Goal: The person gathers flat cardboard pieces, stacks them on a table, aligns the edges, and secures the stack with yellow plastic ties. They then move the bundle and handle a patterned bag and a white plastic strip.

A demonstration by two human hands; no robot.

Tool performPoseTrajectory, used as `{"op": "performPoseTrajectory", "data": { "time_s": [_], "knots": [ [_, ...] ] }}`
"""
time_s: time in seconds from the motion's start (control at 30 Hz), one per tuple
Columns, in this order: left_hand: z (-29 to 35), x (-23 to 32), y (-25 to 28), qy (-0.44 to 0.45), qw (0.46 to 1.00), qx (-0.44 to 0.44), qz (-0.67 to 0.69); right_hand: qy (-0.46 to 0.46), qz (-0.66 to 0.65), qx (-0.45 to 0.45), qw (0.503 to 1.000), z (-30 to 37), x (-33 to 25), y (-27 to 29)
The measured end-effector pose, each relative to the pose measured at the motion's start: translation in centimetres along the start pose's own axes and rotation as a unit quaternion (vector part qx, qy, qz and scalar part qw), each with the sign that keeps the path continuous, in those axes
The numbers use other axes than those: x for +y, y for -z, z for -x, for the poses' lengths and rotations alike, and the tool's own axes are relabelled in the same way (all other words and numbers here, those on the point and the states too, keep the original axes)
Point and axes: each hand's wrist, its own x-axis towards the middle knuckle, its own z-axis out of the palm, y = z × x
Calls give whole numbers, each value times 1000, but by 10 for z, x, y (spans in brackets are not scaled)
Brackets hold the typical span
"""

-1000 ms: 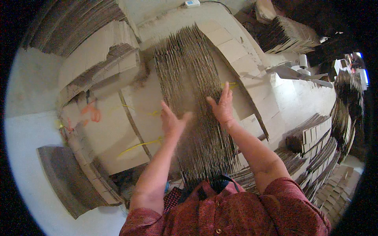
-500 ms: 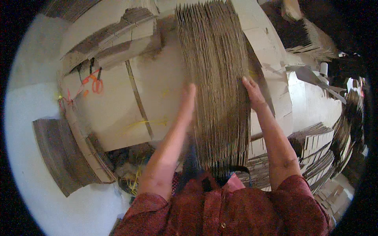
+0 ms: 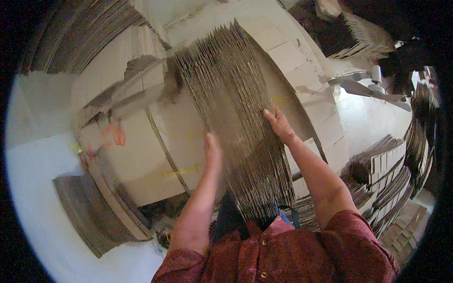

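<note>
A long row of thin brown cardboard sheets, packed face to face with edges up, runs from my body across the middle of the head view. Its far end leans to the left, and the edges there are ragged. My left hand lies straight along the left side of the row, somewhat blurred, its fingertips at or against the cardboard. On the other side, my right hand touches the row with its thumb near the top edges and its fingers stretched along the side. The row's near end rests close to my shirt.
Beneath lies a broad cardboard surface with yellow strands and an orange looped thing. More cardboard stacks stand at upper left, lower left and right. A grey bladed object sits to the right.
The row's far end has swung leftward and nearer, so it now slants. Both hands have come lower and left in the picture along its sides. The background has shifted too.
</note>
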Motion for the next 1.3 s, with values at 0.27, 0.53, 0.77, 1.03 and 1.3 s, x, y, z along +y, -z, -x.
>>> {"op": "performPoseTrajectory", "data": {
  "time_s": [0.27, 0.53, 0.77, 1.03, 1.3],
  "knots": [
    [6, 4, -5, -69, 996, 39, -42, -20, 147, -1, 989, -6, 7, 17],
    [24, 74, -6, -428, 770, 66, -468, -20, 146, 15, 989, -10, 41, 23],
    [-28, 112, -142, -502, 626, -97, -589, 6, 148, -9, 989, -11, 30, 13],
    [-43, 103, -141, -490, 578, -71, -648, -1, 185, 3, 983, -13, 26, 32],
    [-41, 103, -143, -497, 587, -66, -636, 159, 296, 90, 937, -11, 35, 41]
  ]
}}
